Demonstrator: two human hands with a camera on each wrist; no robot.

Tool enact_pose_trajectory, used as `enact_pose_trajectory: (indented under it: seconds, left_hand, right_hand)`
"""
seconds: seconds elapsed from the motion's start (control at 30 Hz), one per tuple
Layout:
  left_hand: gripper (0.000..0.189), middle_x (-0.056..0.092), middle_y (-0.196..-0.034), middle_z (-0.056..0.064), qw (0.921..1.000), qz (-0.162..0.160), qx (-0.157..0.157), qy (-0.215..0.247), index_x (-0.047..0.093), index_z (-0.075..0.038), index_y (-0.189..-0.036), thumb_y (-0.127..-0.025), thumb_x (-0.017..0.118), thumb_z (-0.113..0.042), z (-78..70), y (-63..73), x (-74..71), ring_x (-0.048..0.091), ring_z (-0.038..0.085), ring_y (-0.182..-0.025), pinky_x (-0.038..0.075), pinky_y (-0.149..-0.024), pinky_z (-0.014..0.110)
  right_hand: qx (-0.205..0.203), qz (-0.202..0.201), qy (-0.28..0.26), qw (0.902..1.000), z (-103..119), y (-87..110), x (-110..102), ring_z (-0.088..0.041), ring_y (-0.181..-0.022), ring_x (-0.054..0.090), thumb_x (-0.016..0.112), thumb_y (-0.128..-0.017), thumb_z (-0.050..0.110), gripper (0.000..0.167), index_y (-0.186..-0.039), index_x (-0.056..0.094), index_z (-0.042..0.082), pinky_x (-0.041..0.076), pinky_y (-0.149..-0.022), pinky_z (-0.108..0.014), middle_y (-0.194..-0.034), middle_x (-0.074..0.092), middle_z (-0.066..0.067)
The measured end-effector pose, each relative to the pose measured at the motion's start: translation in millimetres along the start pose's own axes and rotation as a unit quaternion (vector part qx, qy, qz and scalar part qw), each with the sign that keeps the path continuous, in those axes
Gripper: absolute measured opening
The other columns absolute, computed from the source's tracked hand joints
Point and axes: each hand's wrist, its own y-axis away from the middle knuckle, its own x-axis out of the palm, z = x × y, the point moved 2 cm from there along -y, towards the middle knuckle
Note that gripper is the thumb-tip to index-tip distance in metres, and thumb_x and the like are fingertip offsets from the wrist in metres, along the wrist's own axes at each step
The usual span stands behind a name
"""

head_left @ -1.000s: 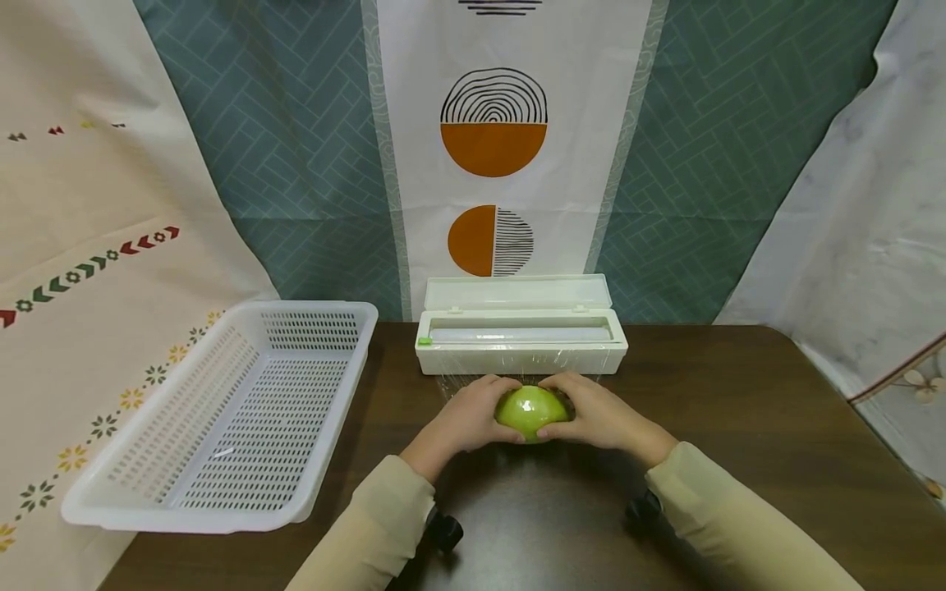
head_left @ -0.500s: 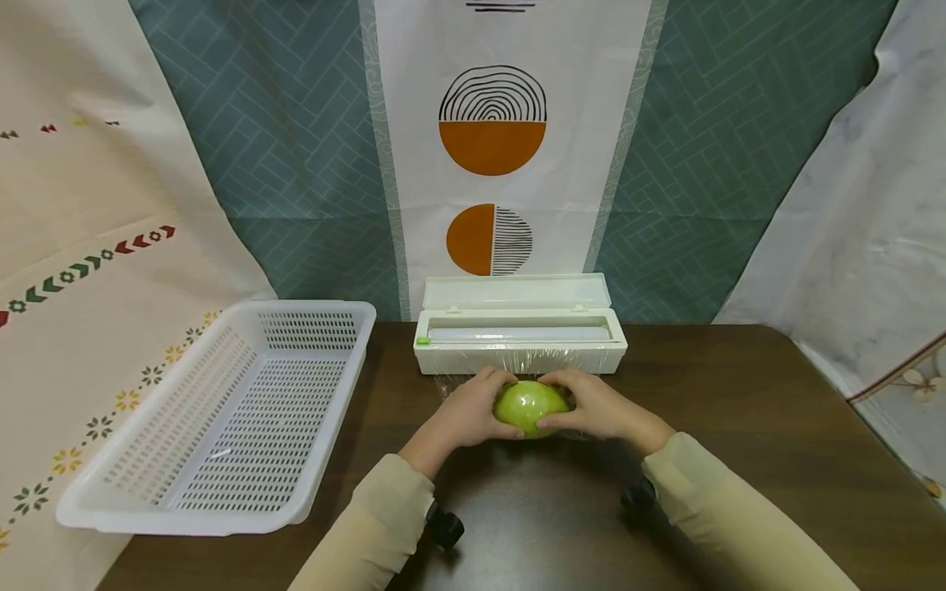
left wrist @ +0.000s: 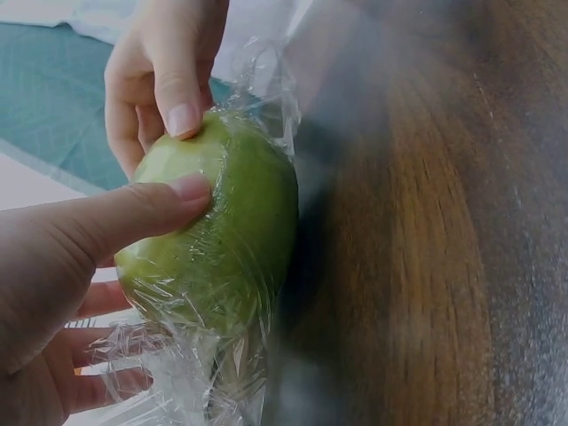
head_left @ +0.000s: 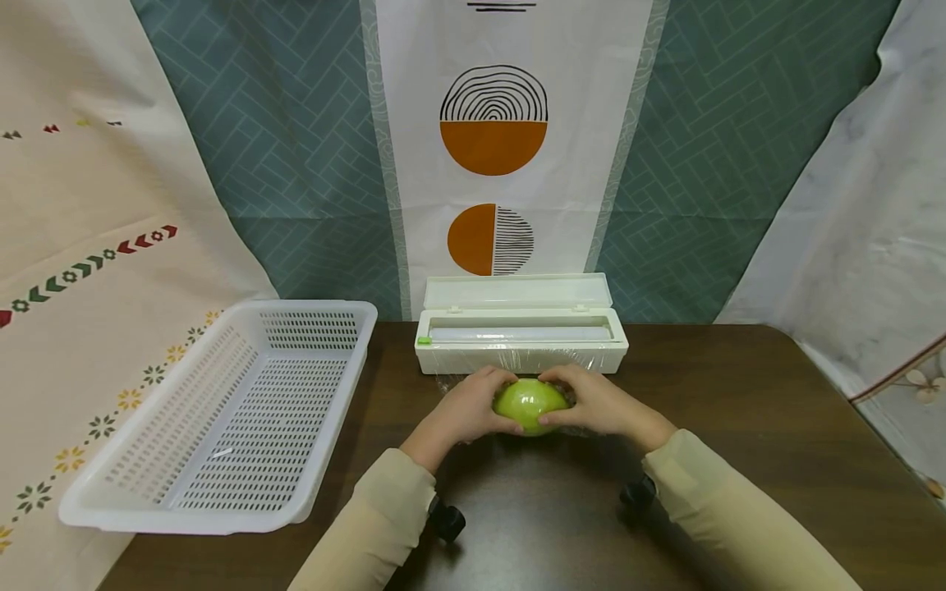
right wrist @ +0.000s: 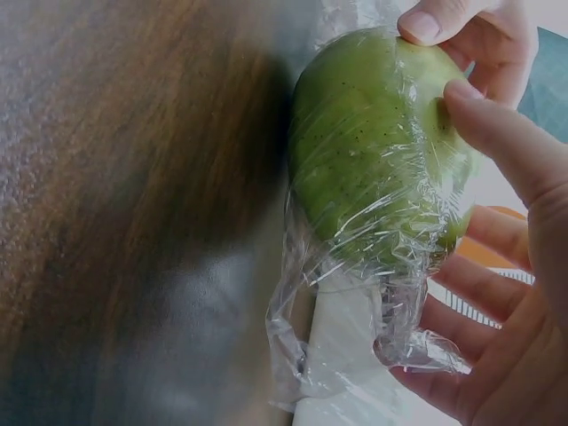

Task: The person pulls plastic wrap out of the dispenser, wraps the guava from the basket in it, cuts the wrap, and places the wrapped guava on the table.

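A smooth oval green mango (head_left: 530,406) sits low over the dark table, in front of the film dispenser. Clear cling film (right wrist: 390,231) covers much of it, with loose crumpled film (left wrist: 204,382) hanging at its ends. My left hand (head_left: 471,408) grips the left side, thumb on the near face and fingers behind. On the other side my right hand (head_left: 597,408) holds the fruit the same way. Both wrist views show the thumbs pressing the film-covered skin near each other. Whether the underside touches the table cannot be told.
Behind the hands stands a white cling film dispenser (head_left: 521,359) with its lid up and a roll inside; film trails from its front. A white perforated plastic basket (head_left: 284,513) is at the left. Fabric hangings border the brown table (head_left: 739,460).
Both hands, holding the mango, have shifted slightly away from me toward the dispenser. The mango has turned a little between them, showing more of its face.
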Motion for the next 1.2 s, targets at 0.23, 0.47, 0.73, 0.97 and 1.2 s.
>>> enact_pose_trajectory:
  seconds: [0.23, 0.47, 0.73, 0.97, 1.2]
  left_hand:
    - [0.072, 0.05, -0.126, 0.005, 0.9998, 0.002, 0.004, -0.019, 0.053, -0.013, -0.131, -0.071, 0.08, -0.044, -1.2, -0.6, -0.6, 0.057, 0.018, -0.102, 0.05, -0.086, 0.034]
    - [0.076, 0.054, -0.122, 0.006, 0.9999, 0.002, -0.001, -0.01, 0.052, -0.008, -0.132, -0.071, 0.082, -0.04, -1.4, -2.6, -2.3, 0.056, 0.017, -0.103, 0.048, -0.089, 0.034]
    - [0.067, 0.059, -0.119, 0.005, 1.0, 0.0, -0.004, 0.008, 0.054, -0.008, -0.125, -0.071, 0.082, -0.038, 1.4, -7.1, -3.3, 0.056, 0.018, -0.104, 0.048, -0.088, 0.035]
    - [0.064, 0.06, -0.118, 0.004, 0.9999, -0.002, -0.009, 0.01, 0.055, -0.009, -0.125, -0.073, 0.08, -0.038, 2.6, -9.1, -2.5, 0.057, 0.017, -0.102, 0.048, -0.085, 0.034]
    - [0.065, 0.054, -0.125, 0.008, 0.9998, -0.017, -0.008, 0.008, 0.055, -0.007, -0.126, -0.073, 0.08, -0.037, 3.8, -10.5, -0.9, 0.056, 0.021, -0.106, 0.048, -0.088, 0.036]
  right_hand:
    - [-0.005, 0.005, -0.001, 1.0, -4, -1.9, -1, -0.017, -0.095, 0.058, 0.076, -0.077, 0.04, 0.058, -0.119, 0.059, 0.003, 0.05, -0.079, -0.033, -0.111, 0.062, -0.008]
    - [0.005, 0.01, -0.001, 0.9999, -6, -5.7, -2, -0.016, -0.096, 0.057, 0.076, -0.078, 0.04, 0.058, -0.121, 0.06, 0.004, 0.049, -0.081, -0.033, -0.113, 0.063, -0.006]
    - [0.008, 0.009, -0.002, 0.9999, -6, -7.5, -3, -0.02, -0.099, 0.057, 0.073, -0.08, 0.041, 0.06, -0.123, 0.058, 0.003, 0.05, -0.082, -0.035, -0.114, 0.061, -0.009]
    - [0.007, 0.004, -0.021, 0.9997, -9, -9.6, -3, -0.016, -0.093, 0.058, 0.073, -0.081, 0.039, 0.052, -0.117, 0.06, 0.003, 0.051, -0.078, -0.032, -0.108, 0.063, -0.006]
    - [0.013, 0.004, -0.016, 0.9998, -10, -11.0, -3, -0.014, -0.091, 0.057, 0.074, -0.08, 0.04, 0.052, -0.116, 0.061, 0.005, 0.05, -0.076, -0.029, -0.106, 0.063, -0.004]
